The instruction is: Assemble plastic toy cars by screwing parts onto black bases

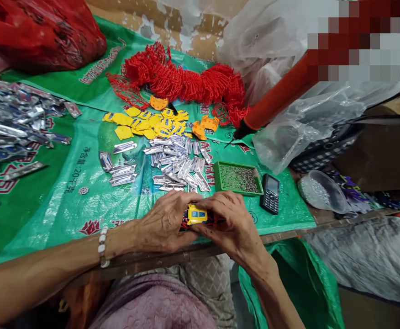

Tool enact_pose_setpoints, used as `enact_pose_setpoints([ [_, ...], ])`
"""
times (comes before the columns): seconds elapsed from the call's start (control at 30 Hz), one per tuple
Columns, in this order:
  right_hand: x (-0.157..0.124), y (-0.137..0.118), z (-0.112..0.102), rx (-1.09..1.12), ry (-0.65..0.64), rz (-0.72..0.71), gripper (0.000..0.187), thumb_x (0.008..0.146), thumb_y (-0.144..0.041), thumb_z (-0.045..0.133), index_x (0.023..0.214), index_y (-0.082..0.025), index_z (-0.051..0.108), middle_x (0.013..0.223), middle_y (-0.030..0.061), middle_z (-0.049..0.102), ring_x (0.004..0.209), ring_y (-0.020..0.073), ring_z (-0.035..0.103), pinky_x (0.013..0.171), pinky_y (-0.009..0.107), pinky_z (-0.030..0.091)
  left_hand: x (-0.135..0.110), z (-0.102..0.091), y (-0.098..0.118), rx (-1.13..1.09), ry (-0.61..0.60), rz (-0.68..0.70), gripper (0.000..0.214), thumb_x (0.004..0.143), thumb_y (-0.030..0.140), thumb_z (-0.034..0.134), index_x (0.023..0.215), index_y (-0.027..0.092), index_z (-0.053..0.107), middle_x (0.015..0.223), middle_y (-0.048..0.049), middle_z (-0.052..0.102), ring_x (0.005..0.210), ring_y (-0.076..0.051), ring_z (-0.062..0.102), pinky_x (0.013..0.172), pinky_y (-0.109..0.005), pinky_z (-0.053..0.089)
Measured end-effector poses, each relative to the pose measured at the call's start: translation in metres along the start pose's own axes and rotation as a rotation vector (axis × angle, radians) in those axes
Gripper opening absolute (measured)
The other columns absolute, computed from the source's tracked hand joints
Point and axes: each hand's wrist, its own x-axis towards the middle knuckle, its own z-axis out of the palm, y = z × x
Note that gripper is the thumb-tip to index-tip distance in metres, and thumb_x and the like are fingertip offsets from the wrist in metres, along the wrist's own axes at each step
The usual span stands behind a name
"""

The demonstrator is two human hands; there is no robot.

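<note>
My left hand [167, 221] and right hand [232, 217] together grip a small yellow-topped piece [197, 215], glossy, blue-panelled above, red and black showing beneath, just to the near left of the green tray [241, 192]. That tray holds tiny metallic bits [243, 178]; well to its right, a clear tub [337, 194] holds small pale pieces [313, 191].

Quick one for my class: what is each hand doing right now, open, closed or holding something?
Left hand: closed, holding one end of the yellow-topped piece.
Right hand: closed, holding the same piece's other end.
</note>
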Motion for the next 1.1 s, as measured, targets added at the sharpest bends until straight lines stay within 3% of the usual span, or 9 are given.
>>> enact_pose_setpoints([
  [0.23, -0.012, 0.010, 0.011, 0.302, 0.087, 0.219, 0.072, 0.083, -0.039, 0.076, 0.146, -0.029, 0.041, 0.106, 0.0059, 0.072, 0.104, 0.0261, 0.067, 0.096, 0.047, 0.050, 0.001, -0.005, -0.003, 0.058, -0.070, 0.108, 0.020, 0.095, 0.025, 0.058, 0.114, 0.019, 0.052, 0.119, -0.0142, 0.066, 0.109, -0.026, 0.064, 0.090, -0.041, 0.054],
  [0.33, -0.018, 0.012, 0.009, 0.438, 0.041, 0.251, 0.077, 0.085, -0.035, 0.075, 0.151, -0.034, 0.035, 0.116, 0.0055, 0.072, 0.109, 0.0244, 0.068, 0.099, 0.046, 0.051, -0.002, -0.002, -0.004, 0.070, -0.060, 0.111, 0.021, 0.095, 0.028, 0.060, 0.112, 0.018, 0.055, 0.125, -0.0169, 0.063, 0.118, -0.029, 0.060, 0.096, -0.045, 0.052],
  [0.47, -0.022, 0.017, -0.011, 0.440, 0.151, 0.273, 0.054, 0.084, -0.029, 0.076, 0.135, -0.036, 0.058, 0.119, 0.0024, 0.073, 0.113, 0.0216, 0.067, 0.099, 0.041, 0.053, -0.003, 0.001, -0.003, 0.036, -0.043, 0.078, 0.024, 0.095, 0.031, 0.063, 0.114, 0.018, 0.055, 0.126, -0.0190, 0.061, 0.113, -0.030, 0.061, 0.091, -0.047, 0.054],
  [0.57, -0.011, 0.027, -0.036, 0.343, 0.461, 0.429, 0.022, 0.085, -0.030, 0.074, 0.106, -0.032, 0.074, 0.102, 0.0007, 0.077, 0.098, 0.0199, 0.071, 0.091, 0.039, 0.056, 0.000, 0.003, -0.003, 0.012, -0.022, 0.098, 0.018, 0.097, 0.027, 0.061, 0.111, 0.018, 0.054, 0.118, -0.0164, 0.064, 0.105, -0.026, 0.063, 0.086, -0.041, 0.055],
  [0.63, 0.008, 0.037, -0.052, 0.305, 0.696, 0.475, 0.018, 0.082, -0.034, 0.077, 0.099, -0.029, 0.075, 0.094, 0.0007, 0.077, 0.089, 0.0194, 0.072, 0.087, 0.039, 0.056, 0.004, 0.004, -0.003, 0.014, 0.031, 0.157, 0.015, 0.098, 0.026, 0.060, 0.109, 0.017, 0.054, 0.114, -0.0162, 0.066, 0.102, -0.025, 0.064, 0.083, -0.040, 0.056],
  [0.8, 0.082, 0.065, -0.079, 0.417, 0.912, 0.139, 0.067, 0.059, -0.042, 0.089, 0.118, -0.027, 0.058, 0.116, 0.0050, 0.067, 0.105, 0.0234, 0.067, 0.095, 0.044, 0.055, 0.005, 0.004, -0.006, 0.023, 0.040, 0.205, 0.013, 0.097, 0.022, 0.061, 0.105, 0.015, 0.056, 0.114, -0.0179, 0.067, 0.104, -0.025, 0.065, 0.085, -0.039, 0.056],
  [0.87, 0.108, 0.074, -0.086, 0.490, 0.950, 0.105, 0.062, 0.056, -0.042, 0.090, 0.106, -0.027, 0.058, 0.113, 0.0056, 0.067, 0.101, 0.0239, 0.067, 0.093, 0.043, 0.056, 0.003, 0.006, -0.007, 0.002, 0.056, 0.202, 0.016, 0.096, 0.023, 0.062, 0.108, 0.015, 0.055, 0.116, -0.0177, 0.066, 0.106, -0.025, 0.064, 0.087, -0.039, 0.055],
  [1.0, 0.134, 0.077, -0.103, 0.579, 0.943, 0.090, 0.037, 0.064, -0.048, 0.079, 0.085, -0.030, 0.055, 0.080, 0.0010, 0.065, 0.065, 0.0238, 0.065, 0.067, 0.048, 0.060, -0.002, 0.011, -0.010, -0.003, 0.077, 0.188, 0.022, 0.096, 0.026, 0.064, 0.114, 0.017, 0.054, 0.119, -0.0158, 0.066, 0.109, -0.024, 0.064, 0.091, -0.040, 0.054],
  [1.1, 0.133, 0.072, -0.119, 0.575, 0.853, 0.060, 0.031, 0.068, -0.051, 0.072, 0.086, -0.034, 0.054, 0.076, -0.0012, 0.063, 0.073, 0.0273, 0.068, 0.069, 0.050, 0.061, -0.002, 0.014, -0.010, 0.010, 0.055, 0.157, 0.019, 0.097, 0.029, 0.062, 0.111, 0.019, 0.055, 0.120, -0.0140, 0.066, 0.110, -0.023, 0.064, 0.093, -0.038, 0.053],
])
